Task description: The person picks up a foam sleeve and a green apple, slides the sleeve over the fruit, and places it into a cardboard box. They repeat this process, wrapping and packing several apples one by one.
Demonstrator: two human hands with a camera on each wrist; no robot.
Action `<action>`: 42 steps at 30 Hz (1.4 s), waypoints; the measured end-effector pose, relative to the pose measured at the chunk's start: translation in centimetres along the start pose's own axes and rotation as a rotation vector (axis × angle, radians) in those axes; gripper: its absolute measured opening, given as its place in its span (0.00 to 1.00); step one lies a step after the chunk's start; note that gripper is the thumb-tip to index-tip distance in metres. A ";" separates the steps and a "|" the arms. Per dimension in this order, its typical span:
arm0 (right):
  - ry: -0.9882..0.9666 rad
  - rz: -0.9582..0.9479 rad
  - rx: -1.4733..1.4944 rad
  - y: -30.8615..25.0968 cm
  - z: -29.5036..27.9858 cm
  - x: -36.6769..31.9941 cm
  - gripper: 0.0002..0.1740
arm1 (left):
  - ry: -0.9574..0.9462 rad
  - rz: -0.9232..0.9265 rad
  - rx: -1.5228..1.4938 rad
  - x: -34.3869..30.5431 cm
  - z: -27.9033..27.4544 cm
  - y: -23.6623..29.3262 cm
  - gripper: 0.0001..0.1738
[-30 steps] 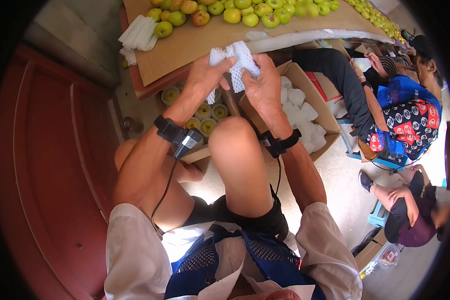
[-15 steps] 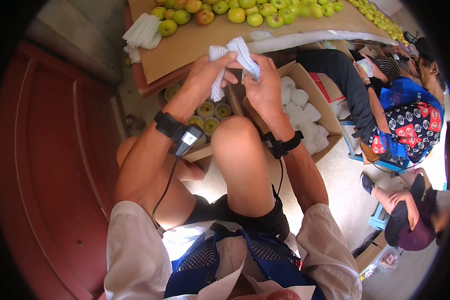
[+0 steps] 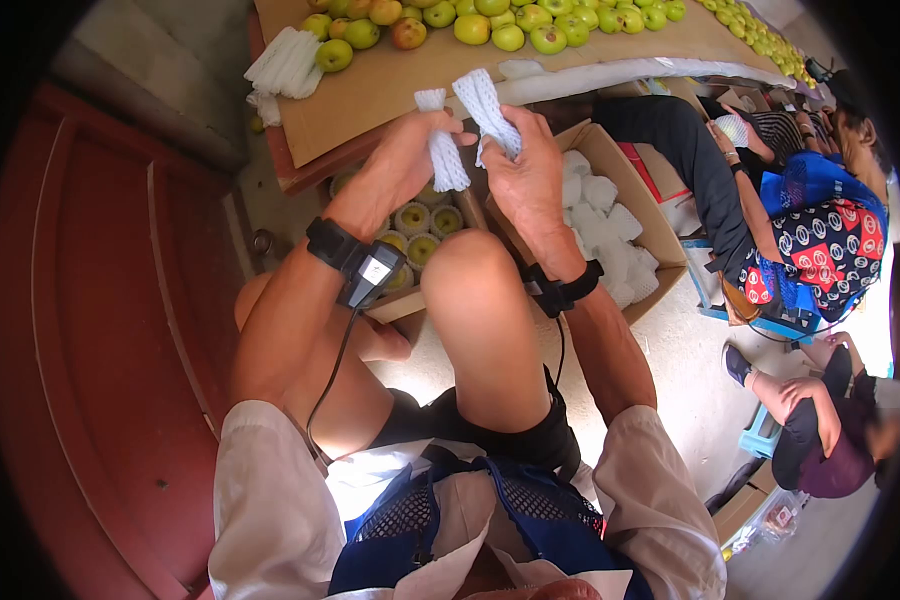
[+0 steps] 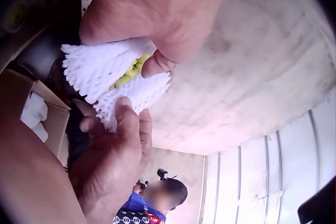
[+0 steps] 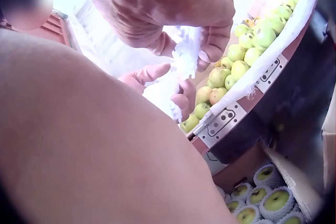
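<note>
Two white foam net sleeves are held up in front of the knees, one in each hand. My left hand [image 3: 405,155] grips the flattened left foam net sleeve [image 3: 448,160], which hangs down past the fingers. Between its thumb and fingers my right hand [image 3: 530,165] pinches the other foam net sleeve [image 3: 480,98], its far end pointing up and away. A narrow gap parts the sleeves in the head view. The left wrist view shows their lattice mesh close up, with the right hand [image 4: 113,163] below.
Loose green apples [image 3: 473,30] lie on the cardboard-topped table [image 3: 350,120], beside a stack of foam sleeves [image 3: 285,65]. Below, one box holds sleeved apples [image 5: 276,201]. Another carton [image 3: 660,235] contains white foam-wrapped pieces. Other people sit at the right.
The two foam net sleeves, overlapping between the hands a second ago, have come apart. The left one now hangs more upright in the left hand, and the right one stays in the right.
</note>
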State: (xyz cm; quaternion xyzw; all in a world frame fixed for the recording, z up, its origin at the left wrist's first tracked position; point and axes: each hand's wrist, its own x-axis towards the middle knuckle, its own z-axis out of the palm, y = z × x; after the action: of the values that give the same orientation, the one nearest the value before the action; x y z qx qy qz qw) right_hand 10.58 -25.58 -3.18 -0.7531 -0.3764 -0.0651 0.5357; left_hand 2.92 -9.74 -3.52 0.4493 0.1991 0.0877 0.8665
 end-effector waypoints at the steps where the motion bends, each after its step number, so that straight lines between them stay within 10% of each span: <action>1: 0.012 -0.041 -0.028 0.1 0.0 0.0 0.22 | -0.007 0.013 -0.017 0.0 0.2 -0.1 0.16; 24: -0.165 -0.009 -0.050 -0.9 0.7 -0.9 0.20 | -0.136 0.075 -0.097 0.1 0.5 -0.4 0.16; 33: -0.220 -0.034 -0.049 0.1 1.6 -1.2 0.36 | -0.115 0.132 -0.182 -0.1 0.8 -0.4 0.18; 42: -0.349 0.214 0.178 -1.3 0.6 -0.1 0.36 | -0.178 0.193 -0.227 -0.6 1.4 0.5 0.20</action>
State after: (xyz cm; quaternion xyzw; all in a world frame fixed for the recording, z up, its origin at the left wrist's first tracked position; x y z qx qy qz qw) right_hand 9.50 -24.97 -2.50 -0.7384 -0.3858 0.1568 0.5304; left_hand 2.98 -10.71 -2.19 0.3715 0.0663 0.1522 0.9135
